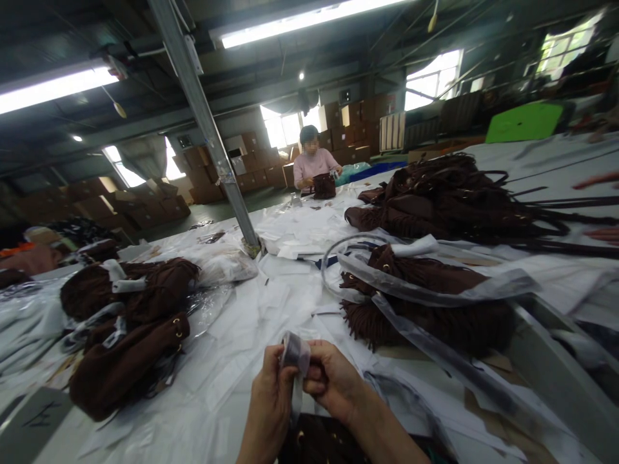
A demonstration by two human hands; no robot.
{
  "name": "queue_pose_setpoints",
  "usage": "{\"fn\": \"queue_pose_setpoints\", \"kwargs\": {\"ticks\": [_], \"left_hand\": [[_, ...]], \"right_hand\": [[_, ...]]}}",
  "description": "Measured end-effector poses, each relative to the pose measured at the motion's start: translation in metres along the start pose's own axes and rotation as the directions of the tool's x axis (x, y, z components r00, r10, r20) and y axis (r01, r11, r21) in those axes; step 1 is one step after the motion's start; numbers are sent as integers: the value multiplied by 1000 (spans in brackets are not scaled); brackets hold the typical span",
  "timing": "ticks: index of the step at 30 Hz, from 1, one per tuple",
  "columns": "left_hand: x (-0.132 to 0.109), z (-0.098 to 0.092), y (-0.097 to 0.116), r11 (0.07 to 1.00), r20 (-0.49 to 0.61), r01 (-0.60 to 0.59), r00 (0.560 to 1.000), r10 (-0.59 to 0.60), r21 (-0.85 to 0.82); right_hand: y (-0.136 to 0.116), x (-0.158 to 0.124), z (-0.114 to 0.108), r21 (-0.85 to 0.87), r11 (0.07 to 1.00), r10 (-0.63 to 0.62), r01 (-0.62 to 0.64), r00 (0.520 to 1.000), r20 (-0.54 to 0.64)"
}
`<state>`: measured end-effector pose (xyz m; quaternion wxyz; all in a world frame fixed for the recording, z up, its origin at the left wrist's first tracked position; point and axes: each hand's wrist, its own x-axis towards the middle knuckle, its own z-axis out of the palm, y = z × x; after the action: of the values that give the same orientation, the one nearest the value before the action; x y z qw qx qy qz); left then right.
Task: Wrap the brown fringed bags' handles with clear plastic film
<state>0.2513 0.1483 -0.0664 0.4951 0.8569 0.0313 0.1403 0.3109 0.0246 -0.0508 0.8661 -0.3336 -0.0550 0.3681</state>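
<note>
Low in the middle of the view, my left hand (269, 392) and my right hand (333, 379) meet over a white table (232, 361). Both pinch a thin strip of clear grey plastic film (295, 356), which loops over my fingertips and hangs down between the hands. Under my wrists lies a dark brown bag (319, 444), mostly hidden. A brown fringed bag (435, 309) with clear plastic strips draped over it rests just right of my hands.
Brown suede bags (126, 335) in plastic lie at the left; a big heap of brown bags and straps (449, 193) at the far right. A metal post (207, 129) rises mid-table. A person in pink (313, 164) works at the far end. Cardboard boxes line the back wall.
</note>
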Motion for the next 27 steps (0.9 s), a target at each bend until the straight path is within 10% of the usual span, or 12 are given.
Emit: {"fn": "queue_pose_setpoints", "kwargs": {"ticks": [14,27], "left_hand": [[-4,-9,26,932,-77,123,984,-158,-342],[-2,-13,13,996,-82,62,994,-67,-70]], "right_hand": [[5,-5,11,-368,915,-170,165,985,19],[14,3,4,-339,925,-190,173,982,-17]]}}
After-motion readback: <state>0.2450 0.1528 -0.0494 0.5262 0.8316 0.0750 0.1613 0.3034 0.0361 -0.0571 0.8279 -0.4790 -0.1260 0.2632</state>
